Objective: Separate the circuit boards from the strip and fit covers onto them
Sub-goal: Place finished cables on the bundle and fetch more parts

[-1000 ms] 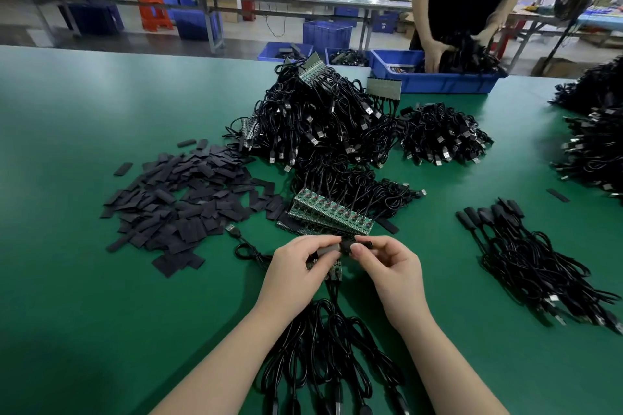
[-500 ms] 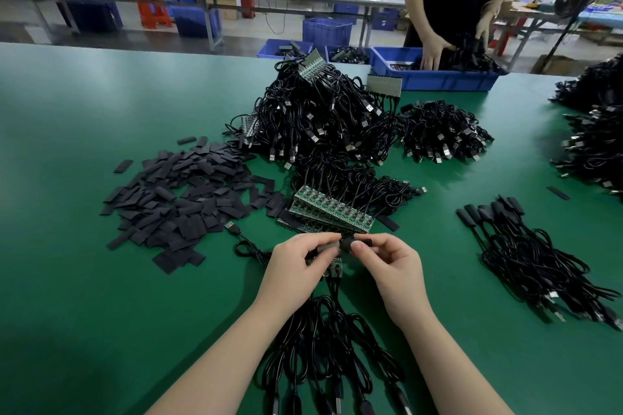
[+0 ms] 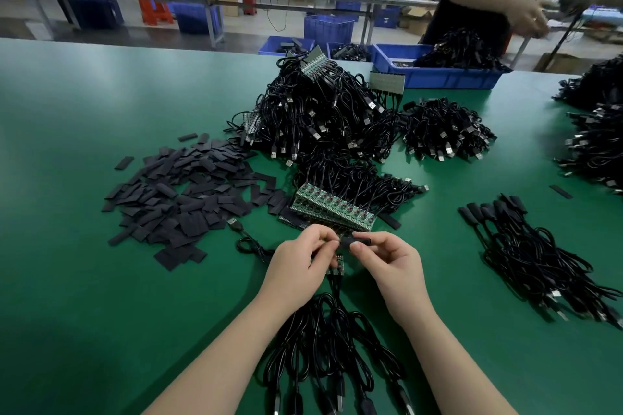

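The head camera gives the only view. Both hands meet just above the near middle of the green table (image 3: 101, 280). The right hand (image 3: 391, 266) pinches a short black cover (image 3: 357, 242) between thumb and forefinger; the cover's long axis runs left to right, and its left end points at the left hand. The left hand (image 3: 300, 263) has its fingers curled round something small at that end, most likely one circuit board, but the fingers hide it, so I cannot tell how far it sits inside the cover. The two hands are almost touching, with the cover bridging the gap.

Just below the hands a few green boards (image 3: 337, 264) show in the gap, their black cables (image 3: 323, 347) trailing toward the person. Just beyond the hands lies the strip of boards (image 3: 333, 207), its long axis slanting from upper left to lower right, cables running away from it. It is about equally near to both hands.

Loose covers (image 3: 182, 199) lie in a heap well to the left, nearer the left hand. Covered cables (image 3: 526, 246) lie to the right, nearer the right hand.

By my judgement the coming move is a push along the cover's axis, the hands closing together.
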